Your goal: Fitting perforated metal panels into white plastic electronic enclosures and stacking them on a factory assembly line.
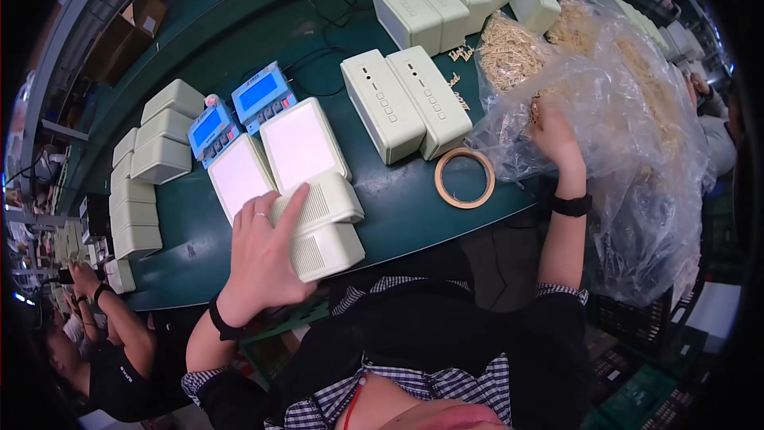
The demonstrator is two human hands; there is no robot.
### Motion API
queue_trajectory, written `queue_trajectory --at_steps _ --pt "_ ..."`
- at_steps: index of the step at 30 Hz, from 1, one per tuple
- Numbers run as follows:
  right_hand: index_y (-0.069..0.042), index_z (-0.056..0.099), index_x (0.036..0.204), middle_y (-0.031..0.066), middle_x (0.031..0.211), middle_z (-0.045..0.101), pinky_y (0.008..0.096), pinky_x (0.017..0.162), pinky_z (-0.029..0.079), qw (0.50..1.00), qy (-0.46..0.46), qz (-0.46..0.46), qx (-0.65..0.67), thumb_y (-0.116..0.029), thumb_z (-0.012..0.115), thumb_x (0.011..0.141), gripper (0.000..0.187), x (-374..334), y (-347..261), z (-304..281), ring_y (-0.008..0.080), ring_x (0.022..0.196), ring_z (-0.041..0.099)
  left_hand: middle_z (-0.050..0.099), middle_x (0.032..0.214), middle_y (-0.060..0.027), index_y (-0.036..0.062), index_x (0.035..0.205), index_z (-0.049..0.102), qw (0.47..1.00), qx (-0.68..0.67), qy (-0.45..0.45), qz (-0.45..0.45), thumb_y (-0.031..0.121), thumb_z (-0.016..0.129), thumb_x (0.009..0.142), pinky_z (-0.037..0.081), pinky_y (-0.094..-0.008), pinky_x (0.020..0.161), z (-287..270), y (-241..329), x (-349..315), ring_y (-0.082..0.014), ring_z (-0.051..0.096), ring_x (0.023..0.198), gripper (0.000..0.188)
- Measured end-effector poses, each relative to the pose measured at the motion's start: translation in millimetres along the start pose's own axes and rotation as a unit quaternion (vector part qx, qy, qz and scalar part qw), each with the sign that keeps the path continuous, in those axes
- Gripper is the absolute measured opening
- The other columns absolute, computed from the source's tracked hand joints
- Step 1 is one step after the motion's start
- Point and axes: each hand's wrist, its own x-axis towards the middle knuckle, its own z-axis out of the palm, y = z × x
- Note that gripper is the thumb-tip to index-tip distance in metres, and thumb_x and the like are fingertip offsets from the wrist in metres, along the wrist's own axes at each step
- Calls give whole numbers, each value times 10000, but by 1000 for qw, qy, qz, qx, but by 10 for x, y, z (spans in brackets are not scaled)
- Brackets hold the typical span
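My left hand (pixel 267 251) is wrapped over the near one of two cream plastic housings with ribbed grilles. Its thumb is at the edge of the near housing (pixel 330 248), and its index finger lies along the grille of the other housing (pixel 326 201). My right hand (pixel 553 131) is at the mouth of a clear plastic bag (pixel 621 135), fingers pinched together. Many small beige pieces (pixel 509 52) fill the bag; whether one is between my fingertips is too small to tell. Just past my left hand, two housings with pale flat faces (pixel 302 143) lie side by side.
Two blue meters with screens (pixel 261 94) stand behind the housings. A tape roll (pixel 464 178) lies near the table's front edge (pixel 414 251). Upright cream housings (pixel 383 107) stand mid-table, with more at the back and stacked at left (pixel 163 143). Another person (pixel 119 342) works at far left.
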Motion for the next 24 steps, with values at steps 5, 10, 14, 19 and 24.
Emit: queue_trajectory --at_steps 5,10,14,19,24 --pt "9 606 991 235 937 646 462 795 504 998 34 29 49 -108 715 738 299 7 -103 -20 420 937 625 487 1225 -264 142 1458 432 1000 1 25 -17 226 799 461 358 -487 1028 34 -99 35 -445 457 1157 1066" --pt "-3 601 917 201 895 661 458 745 503 995 -29 63 69 -73 689 755 197 -3 -393 -220 399 886 639 481 1234 -261 146 1456 436 999 -12 45 -16 205 788 461 354 -482 1037 95 -133 3 -447 451 1165 1057" --pt "5 612 873 196 833 663 438 703 500 998 26 35 55 -65 696 751 164 -61 -521 -262 380 825 651 475 1244 -259 149 1452 442 998 -14 52 -17 200 781 465 352 -482 1042 114 -135 -26 -445 448 1170 1045" --pt "29 611 854 190 793 666 405 655 501 990 82 49 105 -61 714 743 176 -172 -763 -374 321 757 669 472 1253 -255 154 1452 444 998 -16 53 -23 196 778 467 350 -480 1046 112 -142 -39 -441 445 1176 1041" --pt "25 566 862 189 779 663 408 649 515 989 -20 44 138 -70 754 735 247 -166 -758 -225 365 745 665 464 1277 -248 123 1445 456 998 -16 51 -18 235 800 497 364 -491 1036 112 -144 -52 -440 441 1187 1015"
